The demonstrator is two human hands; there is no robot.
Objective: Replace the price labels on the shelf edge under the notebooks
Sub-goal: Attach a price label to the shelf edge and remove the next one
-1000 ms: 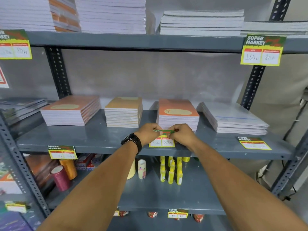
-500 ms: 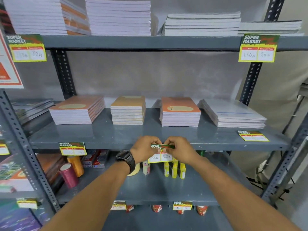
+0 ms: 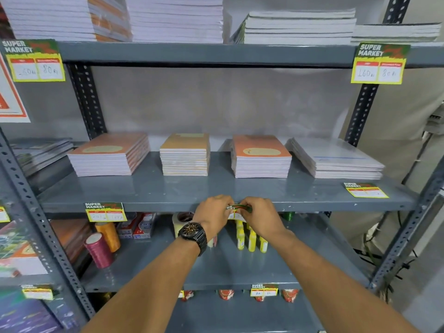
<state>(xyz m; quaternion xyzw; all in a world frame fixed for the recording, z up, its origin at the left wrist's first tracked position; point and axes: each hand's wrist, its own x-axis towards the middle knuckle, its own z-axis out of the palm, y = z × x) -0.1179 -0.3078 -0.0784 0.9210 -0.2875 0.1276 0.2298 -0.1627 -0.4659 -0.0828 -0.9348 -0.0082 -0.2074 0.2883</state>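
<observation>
Price label (image 3: 238,209), the small green-and-yellow card at centre frame, sits at the front edge of the grey metal shelf (image 3: 312,205), pinched from both sides. The shelf is flat painted steel on perforated angle posts, filling most of the frame. On it stand four squared stacks of notebooks (image 3: 260,156) with orange, tan and clear-wrapped covers. Both forearms reach up from the lower edge and converge at the shelf lip. The left hand (image 3: 212,213), with a black metal wristwatch (image 3: 193,234) on its wrist, is curled, fingers closed on the label's left end. The right hand (image 3: 260,216) grips the right end, fingers bent tight. A loose label (image 3: 365,190) lies flat at right; another label (image 3: 105,211) hangs at left.
</observation>
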